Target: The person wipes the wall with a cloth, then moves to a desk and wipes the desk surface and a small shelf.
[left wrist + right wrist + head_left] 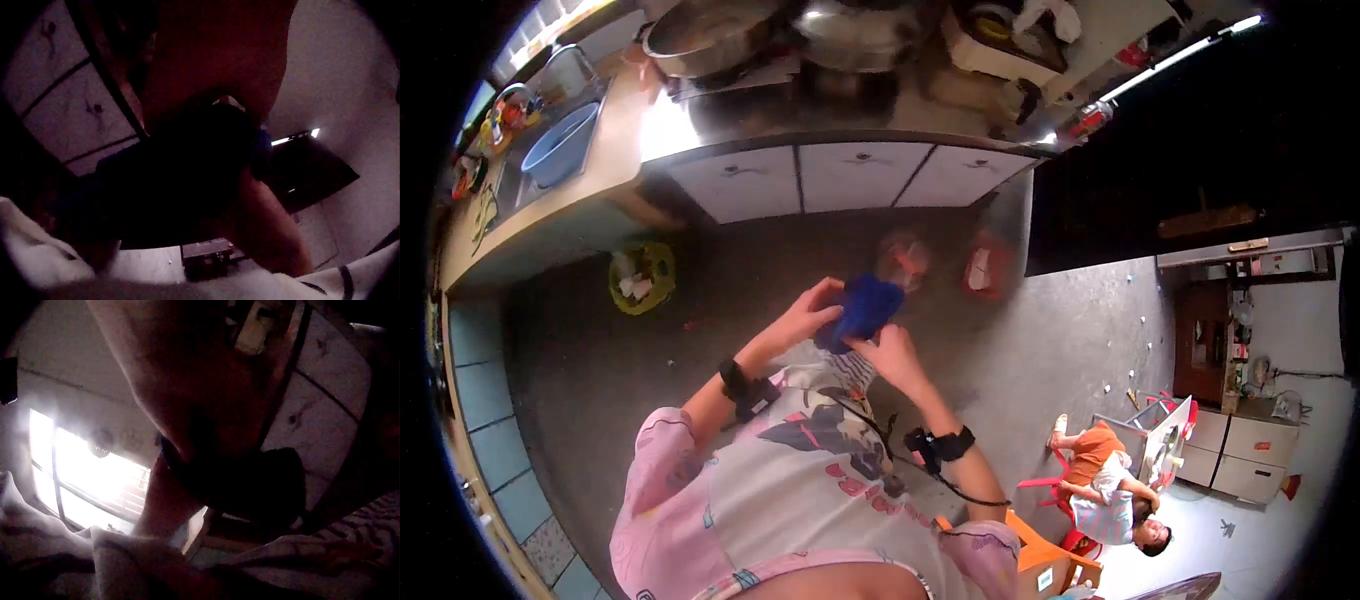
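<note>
A dark blue cloth-like bundle (868, 310) is held in front of the shirt between both hands. The left hand (812, 308) grips its left side, thumb toward the body. On the lower right side, the right hand (890, 355) pinches it with thumb and fingers. In the left wrist view the bundle (181, 175) is a dark mass below the left hand (212, 62). The right wrist view shows the bundle (256, 487) dark under the right hand (194, 381); fingertips are hidden there.
White cabinets (865, 175) and a counter with pans (710, 40) stand ahead. A blue basin (560, 145) sits at the sink. On the floor are a yellow-green basket (642, 278) and a red bag (985, 268). A seated person (1105, 490) is at the right, near an orange chair (1040, 560).
</note>
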Tool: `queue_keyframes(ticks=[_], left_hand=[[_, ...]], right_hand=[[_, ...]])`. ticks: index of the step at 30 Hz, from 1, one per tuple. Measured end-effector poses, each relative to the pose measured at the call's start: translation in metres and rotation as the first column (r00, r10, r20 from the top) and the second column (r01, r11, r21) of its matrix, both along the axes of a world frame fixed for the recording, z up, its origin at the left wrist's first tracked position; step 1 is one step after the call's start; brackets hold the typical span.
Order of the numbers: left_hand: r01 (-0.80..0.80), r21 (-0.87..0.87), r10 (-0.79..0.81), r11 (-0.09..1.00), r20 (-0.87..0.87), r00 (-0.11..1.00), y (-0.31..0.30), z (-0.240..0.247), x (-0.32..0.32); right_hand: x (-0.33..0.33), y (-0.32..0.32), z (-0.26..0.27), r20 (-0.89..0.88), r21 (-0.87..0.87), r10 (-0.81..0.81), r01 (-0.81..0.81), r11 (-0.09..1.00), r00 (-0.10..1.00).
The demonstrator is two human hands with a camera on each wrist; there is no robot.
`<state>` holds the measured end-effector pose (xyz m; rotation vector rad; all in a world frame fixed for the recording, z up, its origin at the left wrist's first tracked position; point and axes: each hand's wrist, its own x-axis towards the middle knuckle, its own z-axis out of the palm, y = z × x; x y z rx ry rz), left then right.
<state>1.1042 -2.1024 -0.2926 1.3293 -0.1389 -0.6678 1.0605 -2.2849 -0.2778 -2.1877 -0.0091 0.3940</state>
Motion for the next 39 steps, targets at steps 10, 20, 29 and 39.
queue_keyframes(ticks=[10, 20, 29, 39], left_hand=[[-0.057, 0.065, 0.06, 0.996, -0.037, 0.998, -0.223, -0.04, 0.032], [-0.027, 0.078, 0.022, 0.997, 0.063, 0.998, -0.515, 0.007, 0.081], [0.181, 0.184, -0.214, 0.966, 0.181, 0.96, -0.764, -0.005, 0.107], [0.154, 0.171, -0.184, 0.973, 0.178, 0.967, -1.01, -0.006, 0.144]], right_hand=[[0.022, -0.23, -0.01, 0.161, -0.128, 0.142, -0.122, 0.984, 0.977], [0.068, -0.519, 0.027, 0.102, -0.164, 0.104, -0.086, 0.983, 0.989], [0.083, -0.772, 0.016, 0.237, -0.273, 0.091, -0.024, 0.962, 0.967], [0.128, -1.025, 0.025, 0.386, -0.209, 0.191, -0.116, 0.971, 0.903]])
